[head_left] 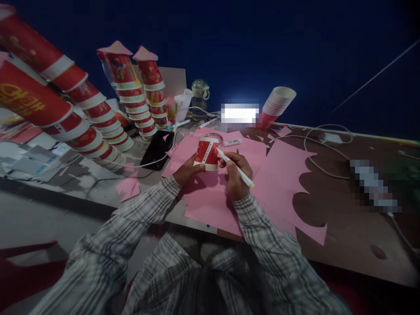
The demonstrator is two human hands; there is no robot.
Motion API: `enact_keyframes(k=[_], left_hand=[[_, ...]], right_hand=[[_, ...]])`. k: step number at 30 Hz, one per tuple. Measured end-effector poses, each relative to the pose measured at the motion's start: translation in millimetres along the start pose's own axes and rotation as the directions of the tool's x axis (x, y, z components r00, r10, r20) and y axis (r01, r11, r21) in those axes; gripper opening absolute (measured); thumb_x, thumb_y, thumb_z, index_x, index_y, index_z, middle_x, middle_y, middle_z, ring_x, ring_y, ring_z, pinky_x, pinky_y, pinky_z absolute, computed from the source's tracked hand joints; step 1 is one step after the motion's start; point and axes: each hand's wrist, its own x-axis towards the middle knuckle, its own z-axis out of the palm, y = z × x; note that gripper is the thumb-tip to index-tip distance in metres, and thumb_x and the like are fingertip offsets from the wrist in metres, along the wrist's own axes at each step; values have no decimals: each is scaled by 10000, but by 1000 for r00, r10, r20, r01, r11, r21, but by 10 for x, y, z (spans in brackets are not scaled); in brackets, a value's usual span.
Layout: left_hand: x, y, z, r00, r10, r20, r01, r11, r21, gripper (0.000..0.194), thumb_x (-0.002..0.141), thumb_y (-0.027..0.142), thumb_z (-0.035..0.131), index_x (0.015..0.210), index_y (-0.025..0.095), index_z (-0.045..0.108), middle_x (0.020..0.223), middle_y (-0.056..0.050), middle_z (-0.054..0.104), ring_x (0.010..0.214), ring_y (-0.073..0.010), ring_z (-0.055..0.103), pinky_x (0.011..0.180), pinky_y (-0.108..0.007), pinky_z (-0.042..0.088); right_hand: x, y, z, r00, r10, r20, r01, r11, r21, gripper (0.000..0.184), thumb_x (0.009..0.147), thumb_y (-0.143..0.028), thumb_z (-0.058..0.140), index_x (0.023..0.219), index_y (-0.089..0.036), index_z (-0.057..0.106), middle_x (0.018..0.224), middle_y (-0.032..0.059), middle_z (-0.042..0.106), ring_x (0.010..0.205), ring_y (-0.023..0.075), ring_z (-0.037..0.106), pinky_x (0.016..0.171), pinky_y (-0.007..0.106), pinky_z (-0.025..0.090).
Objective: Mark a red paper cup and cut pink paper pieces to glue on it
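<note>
My left hand (188,170) grips a red and white paper cup (207,152) that stands upside down on a sheet of pink paper (213,197). My right hand (235,173) is closed around a white marker pen (233,167). The pen's tip touches the right side of the cup near its base. Both sleeves are checked grey and white.
Tall stacks of red paper cups (138,103) with pink paper cones on top stand at the left. Another stack of cups (275,107) lies tilted at the back. A black phone (157,148), white cables (323,151), a jar (200,94) and pink offcuts (128,187) lie about.
</note>
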Motion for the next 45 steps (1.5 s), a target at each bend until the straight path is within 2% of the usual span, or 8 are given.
enact_keyframes(k=[4,10,19,24,30,34,40,45], left_hand=[[-2,5,-25,1000,3,17,-4,999,51,570,682,474,787,1135,169,623,965,-62,668,805,-172,585,740,-305,446],[-8,-39,-58,1000,11,25,-13,996,93,583,700,515,772,1144,170,618,1011,-82,664,835,-185,589,756,-316,447],[8,-71,-61,999,-15,46,15,1000,16,651,678,527,789,1183,168,588,1049,-85,656,865,-186,591,776,-310,440],[1,-22,-2,1000,-7,4,8,999,-34,637,655,505,815,1153,167,608,1048,-91,667,874,-192,598,775,-308,442],[-5,5,37,999,19,49,-15,996,-85,640,691,480,800,1218,184,590,1147,-107,660,992,-218,613,859,-327,452],[-14,8,36,999,11,32,-9,997,-80,672,676,501,802,1225,178,587,1105,-103,665,940,-212,618,806,-324,454],[-27,-3,23,1000,-11,7,11,999,-41,626,695,473,789,1212,179,597,1084,-94,666,938,-215,618,829,-344,451],[-18,-35,16,1000,-5,-2,5,998,-64,610,686,463,788,1189,174,600,1049,-83,671,881,-190,603,770,-306,437]], right_hand=[[3,29,-17,1000,-19,15,19,999,-36,244,906,-395,579,1040,-219,684,919,53,707,833,190,662,788,391,563],[6,63,-7,999,-49,23,50,998,-40,240,914,-397,567,1040,-229,684,943,53,709,824,187,665,779,386,564],[9,65,5,1000,-2,-12,2,1000,-30,245,905,-394,575,1029,-211,680,908,48,721,772,169,664,731,355,568],[-4,25,4,1000,-1,7,1,1000,-28,227,906,-373,568,1015,-206,676,876,44,715,758,166,661,718,348,572],[-3,15,-3,1000,-10,26,10,1000,-26,228,910,-375,559,1008,-211,683,874,46,707,763,165,656,716,348,565],[1,22,-3,1000,5,16,-5,1000,-17,228,901,-380,565,1000,-211,681,860,43,709,744,166,649,700,348,566],[-4,-6,7,999,7,36,-8,1000,20,202,883,-356,577,962,-208,690,832,36,698,701,154,636,655,326,557],[-2,-11,12,1000,3,23,-5,999,45,220,897,-378,573,986,-205,674,810,31,688,717,160,645,675,339,563]])
